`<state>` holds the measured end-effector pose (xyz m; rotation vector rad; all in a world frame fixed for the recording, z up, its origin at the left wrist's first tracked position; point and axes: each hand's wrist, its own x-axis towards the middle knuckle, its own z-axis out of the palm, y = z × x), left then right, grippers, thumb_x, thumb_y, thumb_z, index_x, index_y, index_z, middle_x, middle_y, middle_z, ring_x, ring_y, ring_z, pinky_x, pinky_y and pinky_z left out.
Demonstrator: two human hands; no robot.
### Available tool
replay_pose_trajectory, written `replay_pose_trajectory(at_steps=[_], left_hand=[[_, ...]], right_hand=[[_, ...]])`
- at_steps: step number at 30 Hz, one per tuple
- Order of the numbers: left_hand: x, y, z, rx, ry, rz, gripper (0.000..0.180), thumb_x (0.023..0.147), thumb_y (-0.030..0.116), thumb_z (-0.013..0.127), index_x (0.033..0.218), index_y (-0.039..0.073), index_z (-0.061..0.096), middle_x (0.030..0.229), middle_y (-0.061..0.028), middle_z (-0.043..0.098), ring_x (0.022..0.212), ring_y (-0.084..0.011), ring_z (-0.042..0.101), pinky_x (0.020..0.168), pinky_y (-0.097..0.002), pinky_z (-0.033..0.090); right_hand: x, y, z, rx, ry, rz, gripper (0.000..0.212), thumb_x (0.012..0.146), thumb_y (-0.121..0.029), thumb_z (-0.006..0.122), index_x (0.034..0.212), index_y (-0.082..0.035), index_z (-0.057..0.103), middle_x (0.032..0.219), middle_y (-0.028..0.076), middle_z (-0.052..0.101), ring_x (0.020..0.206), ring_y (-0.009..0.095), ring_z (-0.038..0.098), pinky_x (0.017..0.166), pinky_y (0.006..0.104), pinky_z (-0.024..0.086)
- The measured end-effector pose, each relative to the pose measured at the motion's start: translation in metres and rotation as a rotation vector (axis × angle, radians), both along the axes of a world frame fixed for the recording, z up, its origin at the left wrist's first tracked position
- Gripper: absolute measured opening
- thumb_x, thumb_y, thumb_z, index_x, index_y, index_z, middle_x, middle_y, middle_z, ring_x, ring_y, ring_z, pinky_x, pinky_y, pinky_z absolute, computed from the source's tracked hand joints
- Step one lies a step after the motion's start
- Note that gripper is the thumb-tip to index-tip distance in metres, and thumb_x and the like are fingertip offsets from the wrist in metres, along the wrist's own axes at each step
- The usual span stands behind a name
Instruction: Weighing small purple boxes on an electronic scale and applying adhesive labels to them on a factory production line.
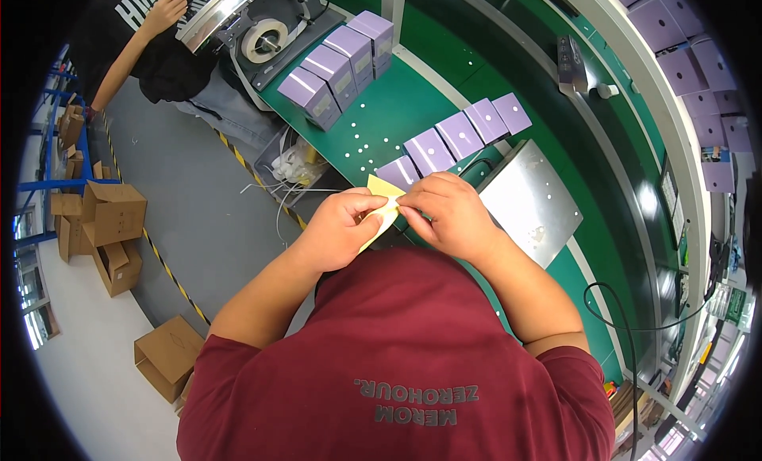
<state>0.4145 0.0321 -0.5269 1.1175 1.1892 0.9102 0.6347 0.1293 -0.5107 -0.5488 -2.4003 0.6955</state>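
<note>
Both hands meet in front of the chest, just over the near edge of the green table [397, 112]: the left hand [337, 231] and the right hand [452, 215] each pinch a small yellow paper [383, 199] with closed fingers. It looks like the person is peeling or folding the paper right now, and the next move would need a slow, careful pull so it does not tear. A row of flat purple boxes [460, 136] lies just past the hands, beside a shiny metal plate [532, 203].
</note>
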Motion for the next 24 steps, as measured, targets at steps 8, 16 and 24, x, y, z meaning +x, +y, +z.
replay_pose_trajectory(at_steps=[8,16,24], left_hand=[[-0.028,-0.019,0.003,-0.163,0.070,-0.074,0.019,0.099,0.001,0.063,0.113,-0.004,0.074,0.102,-0.0039,0.061,0.090,-0.0119,0.062,0.078,-0.0294,0.049],[-0.048,-0.033,-0.038,-0.202,0.469,-0.408,0.018,0.096,0.011,0.067,0.109,0.003,0.077,0.116,-0.0168,0.069,0.102,-0.0264,0.069,0.088,-0.0373,0.054],[0.027,-0.007,-0.129,-0.037,-0.108,0.132,0.019,0.104,0.013,0.065,0.114,0.001,0.076,0.131,-0.0233,0.068,0.126,-0.0278,0.064,0.101,-0.0421,0.054]], right_hand=[[0.003,0.014,-0.025,0.161,-0.062,-0.099,0.013,0.080,-0.007,0.080,0.092,-0.008,0.075,0.088,0.005,0.069,0.082,0.027,0.067,0.078,0.0393,0.054],[0.007,0.038,-0.055,0.180,-0.184,0.037,0.018,0.082,-0.019,0.082,0.096,-0.009,0.076,0.098,0.005,0.070,0.097,0.029,0.066,0.090,0.0408,0.052],[0.129,0.180,-0.124,-0.168,0.260,-0.890,0.046,0.099,-0.030,0.072,0.133,0.002,0.066,0.127,0.015,0.071,0.117,0.026,0.065,0.104,0.0390,0.048]])
